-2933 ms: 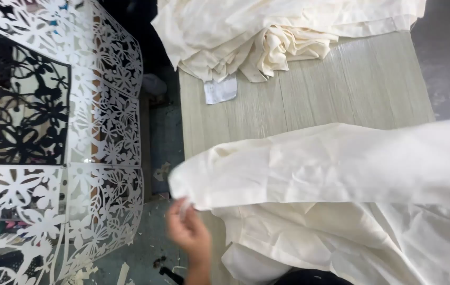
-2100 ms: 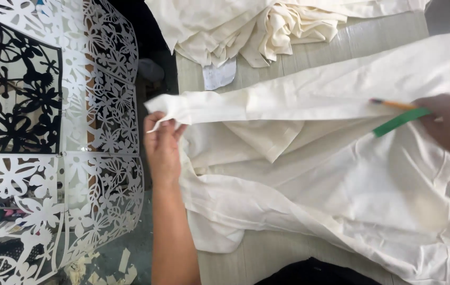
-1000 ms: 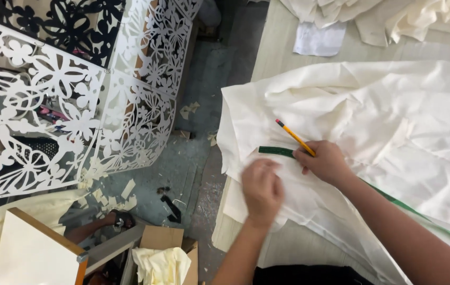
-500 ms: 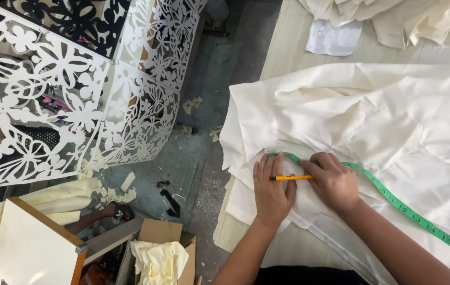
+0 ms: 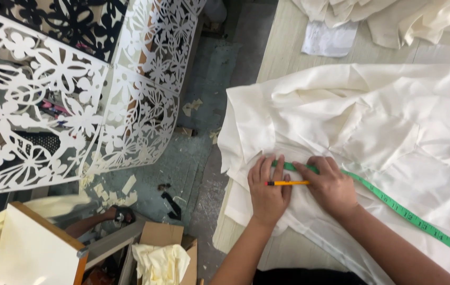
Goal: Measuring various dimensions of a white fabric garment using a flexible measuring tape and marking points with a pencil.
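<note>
Landmark: large cream fabric sheet (image 5: 372,132), rumpled, spread over the pale wood-grain surface (image 5: 288,53), its left edge hanging just past the surface edge.

Left hand (image 5: 268,191): palm down, flat on the fabric near its lower-left corner, fingers (image 5: 266,168) together and extended, clamped on nothing.

Right hand (image 5: 330,184): just beside the left, also resting on the fabric. Its fingers are closed on a yellow pencil (image 5: 287,183) that lies horizontal across the left hand's knuckles, tip pointing left.

Green flexible measuring tape (image 5: 409,216): lies on the fabric, one end under both hands, the rest running diagonally down toward the fabric's right edge.

Heap of more cream cloth (image 5: 394,16) beyond the fabric's far edge, with a small white paper piece (image 5: 330,39) beside it. White floral cut-out screen (image 5: 77,105) stands left of the fabric, across the floor gap.
</note>
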